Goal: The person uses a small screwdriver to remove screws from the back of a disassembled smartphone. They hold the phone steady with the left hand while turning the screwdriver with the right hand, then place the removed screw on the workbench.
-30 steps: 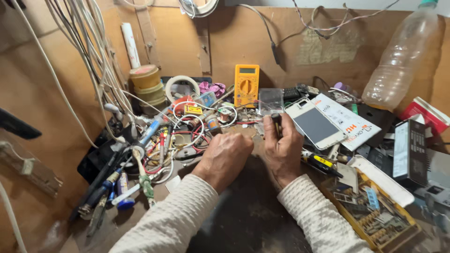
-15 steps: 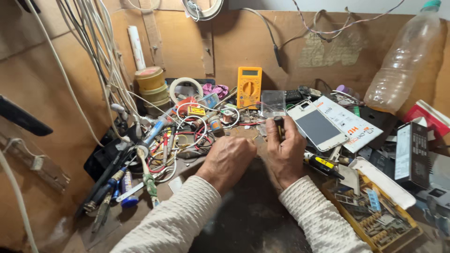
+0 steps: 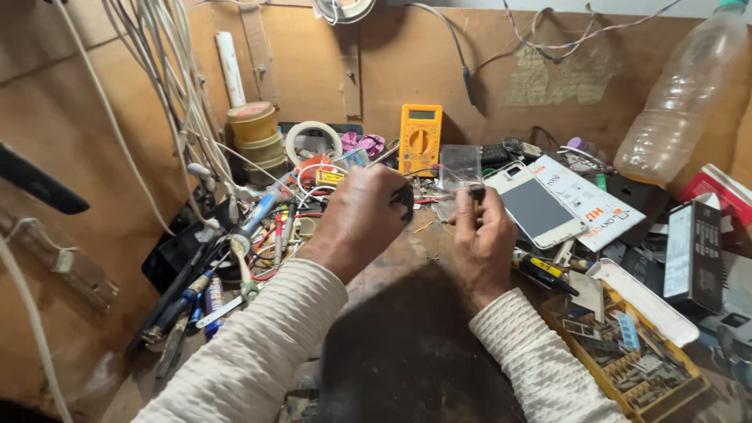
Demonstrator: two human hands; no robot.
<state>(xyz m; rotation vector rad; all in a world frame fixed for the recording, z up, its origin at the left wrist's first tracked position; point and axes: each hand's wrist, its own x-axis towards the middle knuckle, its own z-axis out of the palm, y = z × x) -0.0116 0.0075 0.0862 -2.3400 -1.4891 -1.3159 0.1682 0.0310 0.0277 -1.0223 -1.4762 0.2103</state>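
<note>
left hand (image 3: 362, 215) closed round a small dark part (image 3: 405, 200), just below the yellow multimeter (image 3: 420, 139) | right hand (image 3: 483, 235) pinches a thin dark tool (image 3: 475, 205) below-right of the multimeter | part likely light, rigid, fiddly; grip by its edges

Two hands: left (image 3: 362, 219), right (image 3: 484, 239). One yellow meter (image 3: 420, 139), one phone (image 3: 535, 206), one plastic bottle (image 3: 684, 98), far right. Tape rolls: three stacked (image 3: 255, 135), one white (image 3: 313, 141).
</note>
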